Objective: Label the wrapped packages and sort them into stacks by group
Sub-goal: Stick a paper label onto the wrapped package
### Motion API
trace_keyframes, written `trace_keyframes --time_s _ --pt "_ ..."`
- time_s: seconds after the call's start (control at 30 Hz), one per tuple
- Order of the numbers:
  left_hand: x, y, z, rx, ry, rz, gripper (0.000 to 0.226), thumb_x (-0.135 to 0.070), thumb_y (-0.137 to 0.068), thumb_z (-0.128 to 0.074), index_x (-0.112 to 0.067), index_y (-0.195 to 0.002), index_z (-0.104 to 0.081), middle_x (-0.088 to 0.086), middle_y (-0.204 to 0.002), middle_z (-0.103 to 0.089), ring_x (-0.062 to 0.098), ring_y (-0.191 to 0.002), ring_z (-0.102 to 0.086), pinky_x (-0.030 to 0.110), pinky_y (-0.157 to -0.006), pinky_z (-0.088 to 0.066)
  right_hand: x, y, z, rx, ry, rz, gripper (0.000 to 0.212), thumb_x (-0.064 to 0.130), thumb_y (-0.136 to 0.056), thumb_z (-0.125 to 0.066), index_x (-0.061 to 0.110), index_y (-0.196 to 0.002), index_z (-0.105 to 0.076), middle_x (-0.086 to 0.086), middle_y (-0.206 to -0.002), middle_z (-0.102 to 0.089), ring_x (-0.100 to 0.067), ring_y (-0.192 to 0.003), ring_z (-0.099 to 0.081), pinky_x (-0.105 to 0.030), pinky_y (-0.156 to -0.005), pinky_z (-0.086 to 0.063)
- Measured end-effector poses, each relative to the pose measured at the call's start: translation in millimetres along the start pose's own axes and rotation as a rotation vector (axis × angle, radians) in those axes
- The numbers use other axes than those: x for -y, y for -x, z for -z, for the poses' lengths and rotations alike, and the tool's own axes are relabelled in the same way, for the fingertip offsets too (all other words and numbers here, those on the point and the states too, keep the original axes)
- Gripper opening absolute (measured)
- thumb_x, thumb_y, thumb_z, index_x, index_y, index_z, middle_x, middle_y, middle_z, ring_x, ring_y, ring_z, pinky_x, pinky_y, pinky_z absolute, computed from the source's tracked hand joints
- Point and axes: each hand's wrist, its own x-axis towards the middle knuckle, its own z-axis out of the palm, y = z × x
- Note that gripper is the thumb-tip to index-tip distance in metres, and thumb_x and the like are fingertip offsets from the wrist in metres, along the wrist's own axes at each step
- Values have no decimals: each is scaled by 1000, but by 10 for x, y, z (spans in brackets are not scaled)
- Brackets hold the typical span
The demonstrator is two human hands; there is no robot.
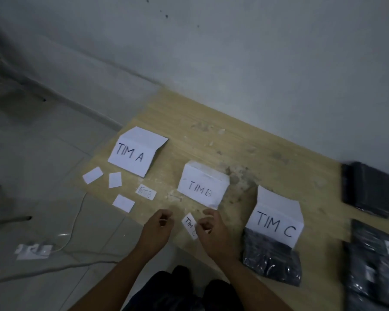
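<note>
Three folded paper signs stand on a wooden board: TIM A (133, 152), TIM B (201, 187) and TIM C (276, 223). A black wrapped package (271, 262) lies in front of the TIM C sign. My right hand (213, 232) pinches a small paper label (189, 224) with TIM C written on it. My left hand (158, 227) is beside it, fingers curled on a small white strip (163, 220). Another written label (146, 192) and three blank slips (92, 175) lie near the TIM A sign.
More black wrapped packages lie at the right: one dark stack (368, 189) at the back and a pile (375, 265) with white labels nearer. A white power strip (34, 251) with cables sits on the tiled floor at the left. The wall runs along the board's far edge.
</note>
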Motion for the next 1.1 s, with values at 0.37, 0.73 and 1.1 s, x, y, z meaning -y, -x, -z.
trace_keyframes --time_s 0.37,0.73,1.1 --pt "-674 117 -1105 455 251 28 44 -6 -75 -79 -13 -113 -57 8 -96 -72 14 -87 -70 25 -66 -57 -425 376 1271 -123 -353 -231 45 14 -83 -73 21 -120 -48 -7 -97 -71 -17 -89 -69 -28 -71 -57" --pt "-814 237 -1920 343 13 16 32 -20 -82 -74 -16 -108 -55 -6 -100 -65 13 -96 -62 19 -66 -47 -860 607 1996 -278 -302 -359 47 14 -84 -70 21 -122 -46 -4 -85 -73 -14 -80 -70 -37 -71 -60" --pt "-591 237 -2075 450 -244 72 31 -33 -83 -68 -14 -106 -56 4 -106 -64 11 -89 -60 26 -73 -51 -921 518 2371 43 -192 -390 44 16 -87 -68 19 -122 -43 -12 -80 -66 -20 -68 -56 -28 -59 -44"
